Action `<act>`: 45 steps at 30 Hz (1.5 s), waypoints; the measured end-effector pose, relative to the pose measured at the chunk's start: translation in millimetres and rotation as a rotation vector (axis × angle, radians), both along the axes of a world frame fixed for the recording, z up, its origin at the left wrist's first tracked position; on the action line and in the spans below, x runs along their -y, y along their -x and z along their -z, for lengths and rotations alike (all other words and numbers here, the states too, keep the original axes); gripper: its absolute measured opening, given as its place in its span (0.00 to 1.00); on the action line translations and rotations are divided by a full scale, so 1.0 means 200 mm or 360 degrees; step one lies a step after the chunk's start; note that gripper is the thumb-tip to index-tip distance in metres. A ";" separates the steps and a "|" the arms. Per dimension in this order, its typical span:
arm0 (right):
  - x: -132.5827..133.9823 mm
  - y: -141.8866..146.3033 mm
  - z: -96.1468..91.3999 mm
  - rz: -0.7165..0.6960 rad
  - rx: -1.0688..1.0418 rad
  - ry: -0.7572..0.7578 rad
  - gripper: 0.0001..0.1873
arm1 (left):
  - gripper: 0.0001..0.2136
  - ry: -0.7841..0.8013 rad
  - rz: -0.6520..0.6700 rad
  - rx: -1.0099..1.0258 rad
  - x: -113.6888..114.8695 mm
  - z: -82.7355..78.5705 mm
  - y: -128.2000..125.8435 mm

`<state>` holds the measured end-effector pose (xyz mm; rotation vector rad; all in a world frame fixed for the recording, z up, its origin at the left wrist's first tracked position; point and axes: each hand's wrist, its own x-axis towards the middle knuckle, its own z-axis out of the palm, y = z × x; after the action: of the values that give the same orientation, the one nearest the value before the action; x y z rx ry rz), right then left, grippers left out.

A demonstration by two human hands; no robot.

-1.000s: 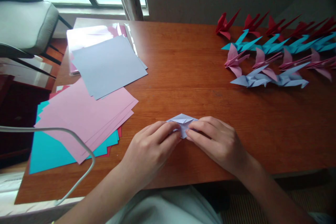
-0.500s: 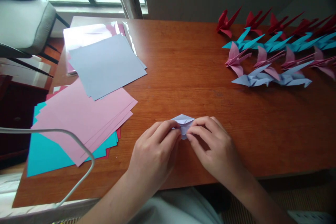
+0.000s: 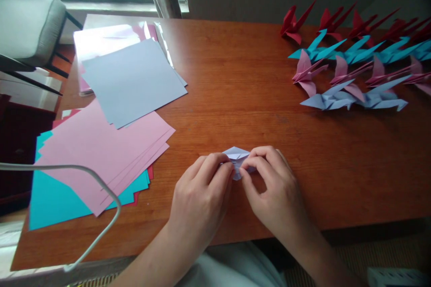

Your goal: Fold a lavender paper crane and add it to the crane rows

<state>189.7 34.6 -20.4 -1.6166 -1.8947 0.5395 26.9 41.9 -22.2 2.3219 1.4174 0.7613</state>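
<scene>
A small folded piece of pale blue-lavender paper lies near the front edge of the table, between my two hands. My left hand pinches its left side, thumb and fingers closed at the edge. On the other side, my right hand has thumb and index finger closed on the paper's right side. The fingertips hide much of the paper's left and right ends. Its pointed top and a creased flap across the middle show between the hands.
Loose grey-blue sheets overlap pink sheets and turquoise sheets on the left. A grey cable arches over them. At the back right stand rows of folded paper cranes, red, turquoise, pink and pale blue.
My right fingers have shifted slightly along the folded paper, with a little more of its right side showing beneath them. The camera view has moved slightly.
</scene>
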 end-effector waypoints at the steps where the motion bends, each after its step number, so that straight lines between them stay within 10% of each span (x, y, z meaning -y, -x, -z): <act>1: 0.00 0.00 0.00 0.0005 0.0003 0.0000 0.07 | 0.04 -0.0002 0.0000 -0.0001 0.00 0.00 0.00; 45: 0.02 0.00 0.03 0.0017 0.0005 -0.0099 0.09 | 0.05 -0.0024 -0.0021 -0.0187 0.00 -0.02 -0.02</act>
<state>190.5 30.2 -26.3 -1.5878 -1.8854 0.4688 31.5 41.6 -18.6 2.4065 1.4819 0.6503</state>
